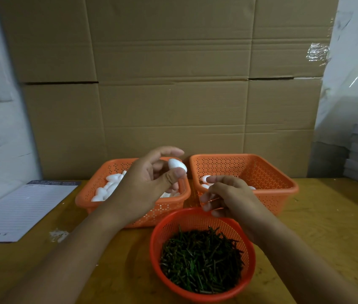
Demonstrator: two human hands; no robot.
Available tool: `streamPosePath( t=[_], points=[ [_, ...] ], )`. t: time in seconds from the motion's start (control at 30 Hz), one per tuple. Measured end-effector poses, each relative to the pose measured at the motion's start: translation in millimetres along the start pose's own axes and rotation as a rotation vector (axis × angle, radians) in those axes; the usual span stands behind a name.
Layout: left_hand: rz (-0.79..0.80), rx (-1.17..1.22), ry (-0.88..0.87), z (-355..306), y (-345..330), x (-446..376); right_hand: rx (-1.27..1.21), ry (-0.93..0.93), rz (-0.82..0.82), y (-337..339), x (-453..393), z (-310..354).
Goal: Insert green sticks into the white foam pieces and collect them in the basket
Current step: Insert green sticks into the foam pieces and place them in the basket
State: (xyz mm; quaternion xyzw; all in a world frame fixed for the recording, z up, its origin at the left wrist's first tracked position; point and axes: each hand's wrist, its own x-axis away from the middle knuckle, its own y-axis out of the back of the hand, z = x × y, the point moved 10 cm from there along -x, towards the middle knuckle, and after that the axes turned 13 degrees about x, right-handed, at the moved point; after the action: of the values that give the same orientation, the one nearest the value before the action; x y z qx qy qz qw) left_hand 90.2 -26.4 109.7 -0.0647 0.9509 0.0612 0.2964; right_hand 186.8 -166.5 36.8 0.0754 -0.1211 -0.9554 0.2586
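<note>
We're seeing perforated orange plastic baskets (261, 172), smooth matt white foam pieces (177, 165), a yellowish wooden worktop (327, 227), plain brown cardboard (173, 84) behind, lined paper pad (20, 211).

Over the left orange basket (86, 197) of white foam pieces (110, 187), the left hand (149, 183) pinches one foam piece (177, 165), while the right hand (228, 195), fingers curled, hovers between the right orange basket (272, 172) and the round basket (195, 218) of green sticks (200, 260) on the desk (327, 227).
</note>
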Motion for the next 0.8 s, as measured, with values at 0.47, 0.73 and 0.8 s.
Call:
streamPosePath(
  t=[0.47,0.73,0.8],
  points=[
    [-0.093,0.571,0.308,17,-3,3,0.005,0.004,0.003,-1,0,1],
    [-0.024,0.469,0.257,12,-4,3,0.009,0.008,0.011,-1,-1,0],
    [-0.014,0.453,0.242,11,-4,3,0.010,0.007,0.013,-1,-1,0]
  ],
)
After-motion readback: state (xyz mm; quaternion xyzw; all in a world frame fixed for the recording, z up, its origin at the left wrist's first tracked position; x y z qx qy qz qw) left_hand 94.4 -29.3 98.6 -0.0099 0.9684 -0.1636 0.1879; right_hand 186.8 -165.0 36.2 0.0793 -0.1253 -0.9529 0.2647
